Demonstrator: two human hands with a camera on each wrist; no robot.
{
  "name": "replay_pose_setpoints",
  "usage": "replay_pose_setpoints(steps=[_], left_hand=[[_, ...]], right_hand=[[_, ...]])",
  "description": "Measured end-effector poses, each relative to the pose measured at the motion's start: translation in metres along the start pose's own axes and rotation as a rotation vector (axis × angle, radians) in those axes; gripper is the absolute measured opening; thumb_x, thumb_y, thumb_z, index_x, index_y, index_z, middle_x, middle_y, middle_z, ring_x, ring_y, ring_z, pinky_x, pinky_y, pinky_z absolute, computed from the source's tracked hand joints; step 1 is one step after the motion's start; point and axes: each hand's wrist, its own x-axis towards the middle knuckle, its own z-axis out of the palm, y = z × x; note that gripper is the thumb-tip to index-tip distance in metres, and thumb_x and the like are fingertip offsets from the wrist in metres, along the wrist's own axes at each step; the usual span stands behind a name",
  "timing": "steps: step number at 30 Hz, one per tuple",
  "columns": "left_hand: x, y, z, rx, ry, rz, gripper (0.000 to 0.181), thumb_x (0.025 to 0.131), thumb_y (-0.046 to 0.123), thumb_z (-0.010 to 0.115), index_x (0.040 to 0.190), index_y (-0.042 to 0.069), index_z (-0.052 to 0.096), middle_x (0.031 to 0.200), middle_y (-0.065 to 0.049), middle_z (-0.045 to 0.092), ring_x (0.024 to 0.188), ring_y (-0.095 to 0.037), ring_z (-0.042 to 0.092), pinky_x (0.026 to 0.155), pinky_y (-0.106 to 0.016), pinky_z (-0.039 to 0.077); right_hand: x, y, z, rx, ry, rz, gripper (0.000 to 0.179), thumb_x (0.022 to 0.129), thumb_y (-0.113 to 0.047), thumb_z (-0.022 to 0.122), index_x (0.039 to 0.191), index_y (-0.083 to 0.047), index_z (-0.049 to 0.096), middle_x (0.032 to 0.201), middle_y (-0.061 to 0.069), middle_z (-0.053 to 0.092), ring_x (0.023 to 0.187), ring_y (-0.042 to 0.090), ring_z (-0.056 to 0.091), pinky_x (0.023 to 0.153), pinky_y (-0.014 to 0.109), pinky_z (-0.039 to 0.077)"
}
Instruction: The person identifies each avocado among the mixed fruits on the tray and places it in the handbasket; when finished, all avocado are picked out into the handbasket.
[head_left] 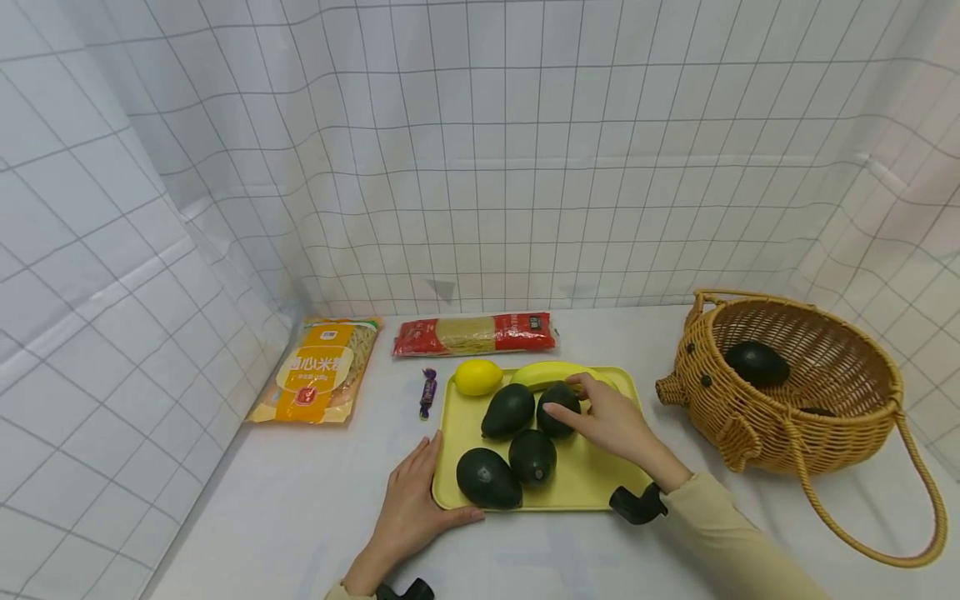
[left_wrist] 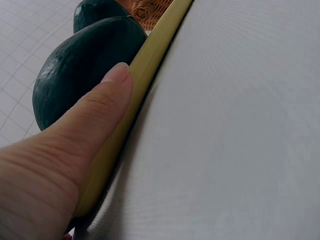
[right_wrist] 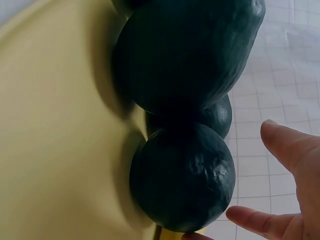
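Observation:
On the yellow tray (head_left: 588, 483) lie several dark green avocados, a lemon (head_left: 478, 377) and a banana (head_left: 540, 373). My right hand (head_left: 617, 423) reaches over the rear right avocado (head_left: 553, 427), thumb and fingers spread to either side of it. In the right wrist view, the thumb stands apart from that avocado (right_wrist: 182, 177), while fingertips are right at its lower edge. My left hand (head_left: 412, 502) is at the tray's front left corner, fingers extended along its left side. Its thumb rests on the front rim, beside the front left avocado (left_wrist: 85, 65).
A pig-shaped wicker basket (head_left: 723, 421) with a rope handle stands at right, with an avocado (head_left: 757, 364) and another dark item inside. Behind the tray lies a red noodle pack (head_left: 476, 335). Leftward are a purple-wrapped candy (head_left: 428, 393) and an orange food bag (head_left: 318, 371).

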Motion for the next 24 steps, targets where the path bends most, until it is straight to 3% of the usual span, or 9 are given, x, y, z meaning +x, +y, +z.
replay_pose_setpoints(steps=[10, 16, 24], left_hand=[[-0.001, -0.001, 0.002, 0.001, 0.001, 0.003, 0.128, 0.054, 0.077, 0.072, 0.15, 0.007, 0.026, 0.149, -0.01, 0.035, 0.138, -0.028, 0.022, 0.107, -0.051, 0.018], [-0.001, -0.001, 0.001, 0.001, 0.006, 0.004, 0.127, 0.054, 0.077, 0.072, 0.15, 0.007, 0.026, 0.148, -0.01, 0.036, 0.138, -0.028, 0.022, 0.107, -0.052, 0.018], [-0.002, -0.001, 0.001, 0.021, 0.012, 0.026, 0.124, 0.058, 0.076, 0.071, 0.15, 0.005, 0.026, 0.147, -0.014, 0.037, 0.137, -0.031, 0.024, 0.106, -0.052, 0.02]], right_hand=[[0.009, -0.002, 0.013, -0.038, -0.027, 0.071, 0.079, 0.08, -0.067, 0.06, 0.133, -0.009, 0.051, 0.122, 0.016, 0.058, 0.101, 0.028, 0.058, 0.079, 0.045, 0.049], [0.013, -0.002, 0.018, -0.058, -0.014, 0.052, 0.077, 0.078, -0.064, 0.064, 0.131, -0.01, 0.051, 0.121, 0.017, 0.059, 0.096, 0.028, 0.058, 0.076, 0.044, 0.049], [0.014, 0.006, 0.022, -0.038, -0.005, 0.029, 0.071, 0.081, -0.061, 0.064, 0.132, -0.014, 0.052, 0.124, 0.015, 0.058, 0.104, 0.029, 0.057, 0.083, 0.048, 0.047]])
